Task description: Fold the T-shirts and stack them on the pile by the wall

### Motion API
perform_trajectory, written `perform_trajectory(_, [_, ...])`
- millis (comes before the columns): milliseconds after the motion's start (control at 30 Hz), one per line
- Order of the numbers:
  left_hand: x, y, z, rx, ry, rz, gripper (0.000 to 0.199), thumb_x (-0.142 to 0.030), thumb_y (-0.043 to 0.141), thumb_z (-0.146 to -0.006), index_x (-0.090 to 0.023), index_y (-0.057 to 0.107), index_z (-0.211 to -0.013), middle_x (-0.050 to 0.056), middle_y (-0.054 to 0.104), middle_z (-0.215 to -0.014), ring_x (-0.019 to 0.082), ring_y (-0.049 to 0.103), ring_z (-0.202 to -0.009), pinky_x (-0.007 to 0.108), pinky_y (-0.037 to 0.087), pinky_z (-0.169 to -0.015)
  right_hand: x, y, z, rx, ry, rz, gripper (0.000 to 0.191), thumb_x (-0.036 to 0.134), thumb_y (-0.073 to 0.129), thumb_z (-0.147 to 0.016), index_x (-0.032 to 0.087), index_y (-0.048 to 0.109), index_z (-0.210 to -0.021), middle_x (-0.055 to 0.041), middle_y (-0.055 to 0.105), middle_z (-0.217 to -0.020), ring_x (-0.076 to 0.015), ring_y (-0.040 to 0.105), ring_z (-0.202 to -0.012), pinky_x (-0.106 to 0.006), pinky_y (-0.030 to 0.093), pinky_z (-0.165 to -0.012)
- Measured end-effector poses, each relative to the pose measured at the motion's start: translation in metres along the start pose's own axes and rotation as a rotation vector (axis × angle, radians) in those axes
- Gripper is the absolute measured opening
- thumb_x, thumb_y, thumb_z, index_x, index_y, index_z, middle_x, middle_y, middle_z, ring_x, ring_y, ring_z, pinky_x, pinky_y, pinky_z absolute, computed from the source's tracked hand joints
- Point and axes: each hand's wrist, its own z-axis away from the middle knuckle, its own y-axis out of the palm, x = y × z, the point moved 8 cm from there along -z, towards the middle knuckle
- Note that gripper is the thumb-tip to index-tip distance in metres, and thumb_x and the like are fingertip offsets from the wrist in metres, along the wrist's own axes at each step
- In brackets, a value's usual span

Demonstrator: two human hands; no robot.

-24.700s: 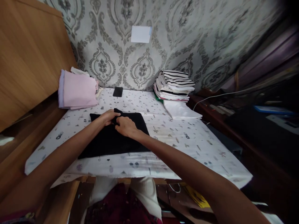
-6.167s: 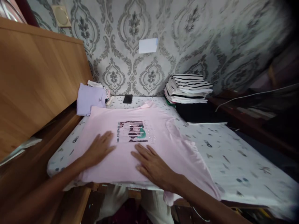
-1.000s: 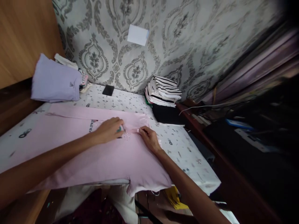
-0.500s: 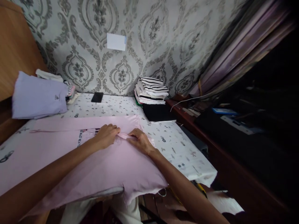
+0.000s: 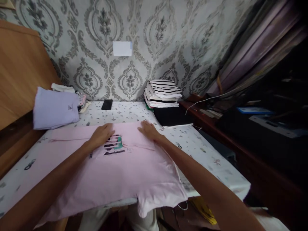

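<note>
A pink garment [image 5: 115, 179] with a dark and green print lies spread over the table, its far edge folded over and its near side hanging past the table's front edge. My left hand [image 5: 103, 133] rests on the far part of the garment, left of the print, fingers apart. To the right of the print, my right hand [image 5: 148, 130] lies on the folded flap near its far edge, its fingers also spread. Neither hand grips the cloth.
Folded lilac clothes [image 5: 56, 107] lie at the back left beside a wooden panel [image 5: 26, 64]. A black phone-like object [image 5: 107, 104] is near the wall. Striped folded clothes [image 5: 162, 93] and a black folded cloth [image 5: 172, 116] sit at the back right.
Both hands have let go of the pinched cloth and moved apart. The far right part now lies folded flat, and more of the print shows. The view has shifted slightly.
</note>
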Motion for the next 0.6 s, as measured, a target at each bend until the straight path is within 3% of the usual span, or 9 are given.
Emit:
perform_trajectory(100, [0.052, -0.004, 0.018, 0.027, -0.079, -0.028, 0.054, -0.04, 0.032, -0.105, -0.007, 0.041, -0.147, 0.021, 0.039, -0.16, 0.033, 0.033, -0.15, 0.054, 0.027, -0.12, -0.013, 0.013, -0.001, -0.015, 0.0, 0.027, 0.054, 0.043, 0.044, -0.103, 0.015, 0.046, -0.148, -0.0178, 0.034, -0.163, -0.0296, 0.026, -0.154, -0.054, 0.017, -0.124])
perform_trajectory(167, [0.088, -0.012, 0.038, 0.014, -0.143, -0.055, 0.058, -0.041, 0.022, -0.107, -0.004, 0.038, -0.148, 0.024, 0.034, -0.162, 0.035, 0.027, -0.152, 0.058, 0.024, -0.12, -0.018, 0.013, -0.001, -0.065, -0.03, -0.03, 0.05, 0.042, 0.048, -0.102, 0.016, 0.051, -0.144, -0.0182, 0.037, -0.162, -0.0306, 0.028, -0.153, -0.055, 0.017, -0.123])
perform_trajectory(267, [0.133, -0.025, 0.069, 0.001, -0.223, -0.115, 0.063, -0.045, 0.014, -0.107, -0.004, 0.035, -0.149, 0.023, 0.032, -0.162, 0.034, 0.026, -0.153, 0.057, 0.024, -0.12, -0.022, 0.004, -0.002, -0.15, -0.056, -0.227, 0.04, 0.04, 0.057, -0.097, 0.016, 0.063, -0.129, -0.0174, 0.055, -0.149, -0.0317, 0.04, -0.146, -0.054, 0.022, -0.121])
perform_trajectory(367, [0.158, -0.032, 0.094, 0.039, -0.251, -0.174, 0.065, -0.045, 0.011, -0.106, -0.004, 0.034, -0.15, 0.024, 0.032, -0.163, 0.032, 0.028, -0.153, 0.054, 0.026, -0.12, -0.03, -0.007, 0.007, -0.18, 0.007, -0.35, 0.039, 0.038, 0.057, -0.096, 0.015, 0.064, -0.126, -0.0156, 0.067, -0.131, -0.0294, 0.058, -0.127, -0.05, 0.037, -0.113])
perform_trajectory(467, [0.169, -0.036, 0.109, 0.053, -0.266, -0.2, 0.066, -0.044, 0.009, -0.106, -0.001, 0.034, -0.15, 0.025, 0.031, -0.163, 0.032, 0.026, -0.153, 0.052, 0.025, -0.12, -0.041, -0.02, 0.044, -0.194, 0.097, -0.445, 0.046, 0.038, 0.057, -0.096, 0.015, 0.06, -0.135, -0.0149, 0.068, -0.126, -0.0284, 0.065, -0.11, -0.048, 0.047, -0.102])
perform_trajectory(600, [0.173, -0.04, 0.13, 0.001, -0.335, -0.221, 0.062, -0.04, 0.014, -0.101, -0.002, 0.039, -0.143, 0.023, 0.032, -0.163, 0.03, 0.027, -0.153, 0.052, 0.026, -0.121, -0.04, -0.041, 0.146, -0.308, 0.13, -0.562, 0.045, 0.042, 0.064, -0.09, 0.02, 0.065, -0.129, -0.0121, 0.062, -0.138, -0.0303, 0.061, -0.119, -0.046, 0.047, -0.101])
